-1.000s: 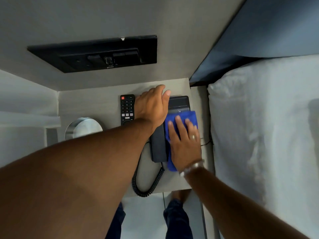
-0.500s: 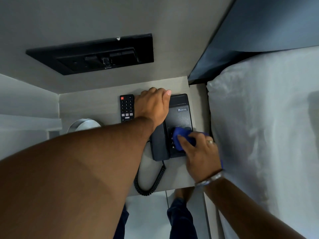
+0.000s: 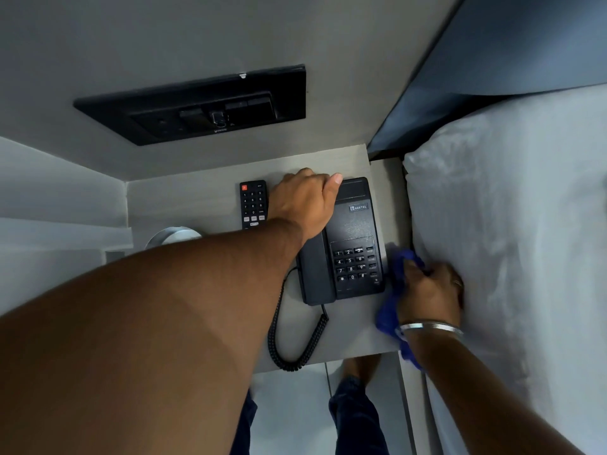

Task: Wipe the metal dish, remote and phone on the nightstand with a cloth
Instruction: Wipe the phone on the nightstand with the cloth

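Note:
A black desk phone point(image 3: 353, 238) sits on the grey nightstand point(image 3: 184, 205), its coiled cord point(image 3: 295, 343) looping toward the front edge. My left hand point(image 3: 305, 201) rests on the phone's top left end, over the handset. Just right of the phone, against its right side, my right hand point(image 3: 430, 290) grips a bunched blue cloth point(image 3: 391, 310). A black remote point(image 3: 253, 205) lies left of the phone. Further left, the metal dish point(image 3: 170, 236) is partly hidden by my left forearm.
A white pillow and bed point(image 3: 509, 257) press close against the nightstand's right side. A black switch panel point(image 3: 203, 106) is set in the wall behind. The floor and my feet point(image 3: 358, 372) show below the front edge.
My right hand has slid the blue cloth from the phone's upper face down over the keypad and off to the phone's right side. My left hand has stayed on the handset end.

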`<action>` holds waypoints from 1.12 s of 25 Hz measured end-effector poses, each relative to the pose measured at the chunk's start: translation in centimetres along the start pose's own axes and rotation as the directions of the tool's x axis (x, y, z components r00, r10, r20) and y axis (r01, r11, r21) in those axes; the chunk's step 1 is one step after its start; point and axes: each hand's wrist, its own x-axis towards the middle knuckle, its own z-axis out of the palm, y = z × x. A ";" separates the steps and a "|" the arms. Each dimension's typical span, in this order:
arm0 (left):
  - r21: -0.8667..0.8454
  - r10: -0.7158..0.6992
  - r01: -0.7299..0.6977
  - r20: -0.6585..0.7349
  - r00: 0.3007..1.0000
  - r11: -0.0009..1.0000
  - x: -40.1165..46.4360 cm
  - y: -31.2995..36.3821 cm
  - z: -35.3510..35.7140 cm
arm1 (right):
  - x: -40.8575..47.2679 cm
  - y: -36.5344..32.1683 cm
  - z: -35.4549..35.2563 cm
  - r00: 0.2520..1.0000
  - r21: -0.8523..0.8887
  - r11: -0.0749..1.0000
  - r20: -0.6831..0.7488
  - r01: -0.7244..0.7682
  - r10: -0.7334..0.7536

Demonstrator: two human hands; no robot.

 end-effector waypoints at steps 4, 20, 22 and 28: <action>0.025 -0.013 0.014 -0.008 1.000 1.000 0.2 -0.1 0.1 | -1.9 -3.2 0.8 0.960 0.044 0.963 -0.095 0.267 -0.262; 0.029 -0.002 0.002 0.011 1.000 1.000 0.1 -0.1 0.2 | -3.6 -4.6 3.1 0.961 0.407 0.908 -0.199 -0.097 0.192; 0.037 -0.004 0.004 0.012 1.000 0.999 0.2 0.0 0.1 | -5.1 -5.4 3.9 0.980 0.356 0.924 -0.184 0.139 -0.077; -0.014 0.018 -0.018 0.002 1.000 1.000 0.1 -0.2 -0.1 | -4.9 -3.3 4.9 0.987 0.430 0.902 -0.139 -0.017 0.085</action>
